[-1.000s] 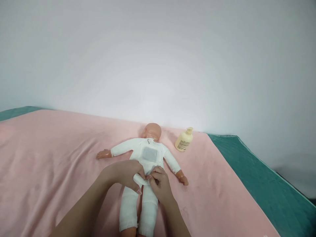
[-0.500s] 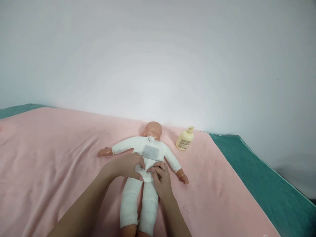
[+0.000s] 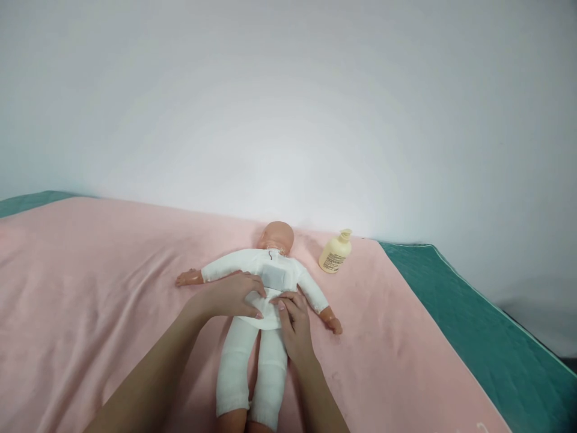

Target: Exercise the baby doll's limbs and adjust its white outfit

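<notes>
A baby doll [image 3: 264,313] with a white cloth body lies face down, its arms spread out. A grey rectangular panel [image 3: 273,277] sits on its upper back, and a short dark thread shows near the neck. My left hand [image 3: 237,294] rests on the left of the doll's lower back, thumb and fingers apart. On the right side of the lower back lies my right hand [image 3: 295,319], its fingers bent but spread from the thumb. The fingertips of both hands point toward each other below the panel, and neither hand visibly holds anything.
A pale yellow pump bottle [image 3: 335,252] stands beside the doll's head on the right. Under everything is a pink blanket [image 3: 112,288], wrinkled at left, over a green quilted cover [image 3: 469,307]. A plain pale wall [image 3: 288,108] rises behind.
The fingertips of both hands have moved slightly up the doll's back and loosened from a closer pinch. The doll and bottle appear shifted slightly left as the view moved.
</notes>
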{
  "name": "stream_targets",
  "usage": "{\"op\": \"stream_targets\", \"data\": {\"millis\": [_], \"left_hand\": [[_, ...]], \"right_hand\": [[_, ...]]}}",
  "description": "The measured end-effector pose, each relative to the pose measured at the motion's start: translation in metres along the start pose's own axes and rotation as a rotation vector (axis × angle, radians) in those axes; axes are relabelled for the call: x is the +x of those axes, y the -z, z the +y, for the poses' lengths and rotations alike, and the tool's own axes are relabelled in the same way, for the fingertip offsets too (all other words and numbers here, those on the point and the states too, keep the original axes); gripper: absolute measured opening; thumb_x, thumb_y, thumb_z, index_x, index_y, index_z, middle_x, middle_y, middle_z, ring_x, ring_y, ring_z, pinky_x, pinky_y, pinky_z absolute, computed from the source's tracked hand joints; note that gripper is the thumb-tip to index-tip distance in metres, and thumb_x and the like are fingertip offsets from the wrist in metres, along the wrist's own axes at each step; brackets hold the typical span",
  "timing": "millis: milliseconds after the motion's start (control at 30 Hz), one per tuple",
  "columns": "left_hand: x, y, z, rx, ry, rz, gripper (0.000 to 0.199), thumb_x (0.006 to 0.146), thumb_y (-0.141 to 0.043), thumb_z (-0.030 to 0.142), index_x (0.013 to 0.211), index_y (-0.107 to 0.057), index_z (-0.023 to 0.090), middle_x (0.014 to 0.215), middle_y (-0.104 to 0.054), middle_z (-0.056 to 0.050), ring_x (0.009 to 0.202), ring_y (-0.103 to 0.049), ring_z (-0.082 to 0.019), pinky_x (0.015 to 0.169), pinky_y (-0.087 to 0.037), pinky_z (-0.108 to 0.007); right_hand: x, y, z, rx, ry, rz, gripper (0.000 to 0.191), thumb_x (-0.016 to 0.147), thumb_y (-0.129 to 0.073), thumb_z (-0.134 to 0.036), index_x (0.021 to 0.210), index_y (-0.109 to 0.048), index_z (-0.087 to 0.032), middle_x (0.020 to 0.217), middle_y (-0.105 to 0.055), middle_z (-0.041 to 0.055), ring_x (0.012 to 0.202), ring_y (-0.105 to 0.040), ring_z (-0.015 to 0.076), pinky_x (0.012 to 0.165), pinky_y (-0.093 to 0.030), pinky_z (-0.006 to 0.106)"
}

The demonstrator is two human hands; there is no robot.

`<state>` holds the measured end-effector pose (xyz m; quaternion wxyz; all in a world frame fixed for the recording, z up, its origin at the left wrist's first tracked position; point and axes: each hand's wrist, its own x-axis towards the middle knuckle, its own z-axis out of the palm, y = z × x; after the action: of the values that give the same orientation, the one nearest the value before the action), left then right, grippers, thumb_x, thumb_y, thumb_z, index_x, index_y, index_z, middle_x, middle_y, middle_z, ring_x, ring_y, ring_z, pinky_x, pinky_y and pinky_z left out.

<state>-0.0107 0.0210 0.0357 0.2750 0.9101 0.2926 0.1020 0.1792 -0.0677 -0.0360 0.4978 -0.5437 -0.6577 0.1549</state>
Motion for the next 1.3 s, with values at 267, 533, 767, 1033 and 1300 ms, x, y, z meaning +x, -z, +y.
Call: {"op": "stream_targets", "data": {"millis": [267, 533, 767, 1033, 1300], "left_hand": [[0.004, -0.003, -0.003, 0.011, -0.027, 0.066, 0.025, 0.078, -0.066, 0.036, 0.098, -0.071, 0.022, 0.103, -0.07, -0.003, 0.096, -0.061, -0.027, 0.091, -0.041, -0.038], [0.005, -0.008, -0.01, 0.025, -0.044, 0.132, 0.025, 0.078, -0.066, 0.033, 0.101, -0.07, 0.023, 0.104, -0.071, -0.002, 0.095, -0.063, -0.025, 0.087, -0.044, -0.036], [0.009, -0.011, -0.006, -0.005, -0.016, 0.148, 0.019, 0.077, -0.065, 0.033, 0.093, -0.071, 0.024, 0.099, -0.071, -0.003, 0.089, -0.062, -0.026, 0.085, -0.045, -0.038], [0.031, -0.02, -0.004, -0.094, 0.033, 0.436, 0.02, 0.09, -0.046, 0.036, 0.087, -0.059, 0.02, 0.083, -0.064, -0.003, 0.079, -0.059, -0.022, 0.07, -0.047, -0.033], [0.042, -0.036, -0.024, 0.036, -0.071, 0.574, 0.027, 0.096, -0.041, 0.031, 0.112, -0.06, 0.021, 0.113, -0.061, -0.008, 0.109, -0.054, -0.023, 0.099, -0.04, -0.041]], "right_hand": [[0.0, -0.002, 0.0, -0.029, 0.006, -0.013, 0.026, 0.095, -0.044, -0.026, 0.095, -0.069, -0.025, 0.099, -0.062, 0.0044, 0.101, -0.054, 0.0201, 0.094, -0.039, 0.038], [-0.001, -0.004, 0.004, -0.104, -0.011, 0.006, 0.026, 0.094, -0.045, -0.024, 0.108, -0.067, -0.027, 0.112, -0.058, 0.0054, 0.11, -0.05, 0.0218, 0.099, -0.036, 0.04], [0.006, -0.005, 0.001, -0.12, -0.021, -0.011, 0.024, 0.094, -0.045, -0.024, 0.099, -0.069, -0.024, 0.102, -0.061, 0.0053, 0.099, -0.052, 0.0211, 0.093, -0.038, 0.038], [0.059, -0.001, -0.009, -0.055, -0.046, 0.086, 0.034, 0.096, -0.04, -0.033, 0.079, -0.067, -0.02, 0.081, -0.062, 0.0044, 0.084, -0.055, 0.0201, 0.079, -0.041, 0.034], [0.087, -0.013, 0.011, -0.201, -0.004, 0.111, 0.031, 0.094, -0.039, -0.028, 0.079, -0.065, -0.02, 0.088, -0.064, 0.0083, 0.086, -0.052, 0.0225, 0.079, -0.039, 0.035]]}}
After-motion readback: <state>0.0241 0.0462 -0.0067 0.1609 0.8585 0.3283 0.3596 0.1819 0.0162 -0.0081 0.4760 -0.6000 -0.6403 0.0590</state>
